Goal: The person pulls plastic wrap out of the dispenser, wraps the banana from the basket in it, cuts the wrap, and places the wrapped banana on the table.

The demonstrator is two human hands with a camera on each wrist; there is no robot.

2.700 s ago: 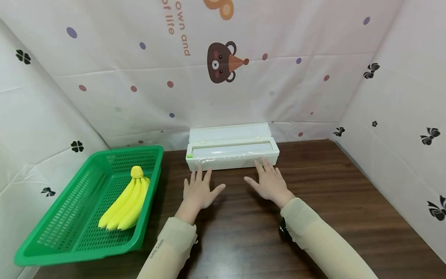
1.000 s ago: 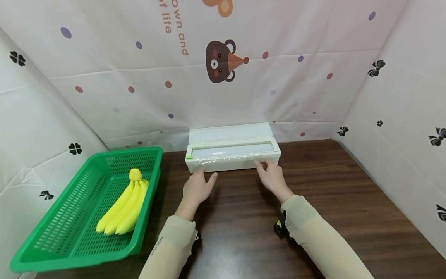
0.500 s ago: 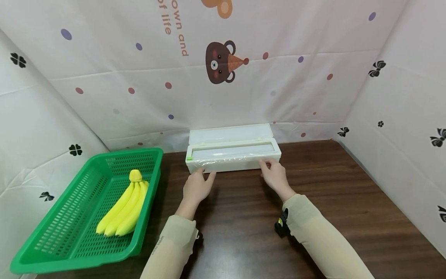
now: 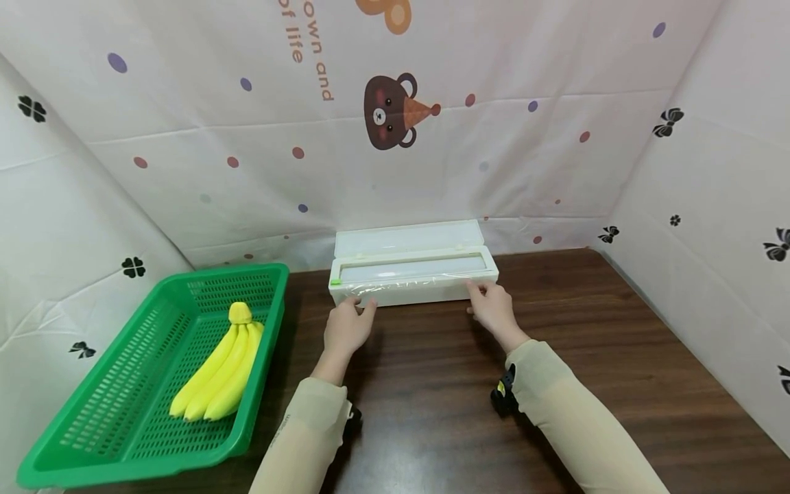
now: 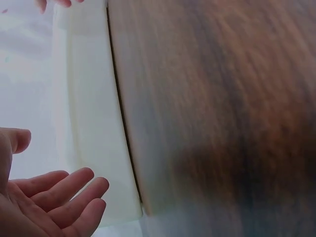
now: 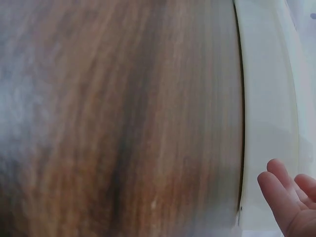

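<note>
A white cling film dispenser box (image 4: 426,295) stands at the back of the table, its lid (image 4: 407,237) raised behind it. Clear film (image 4: 401,283) lies over its front edge, and a green slider (image 4: 335,282) sits at the left end. My left hand (image 4: 344,333) is at the box's front left, thumb apart from the loosely bent fingers (image 5: 71,190). By the front right edge is my right hand (image 4: 492,309), thumb and forefinger at the film's edge. The right wrist view shows its fingertips (image 6: 269,180) spread in front of the white wall, part of the hand cut off.
At the left is a green plastic basket (image 4: 271,343) with a bunch of yellow bananas (image 4: 222,370) inside. The dark wooden table (image 4: 426,412) meets printed white sheeting (image 4: 531,171) behind and at both sides.
From lying flat with spread fingers, both hands have bent their fingers toward the box front. The right hand has slid a little to the right along the edge. Box and basket stay put.
</note>
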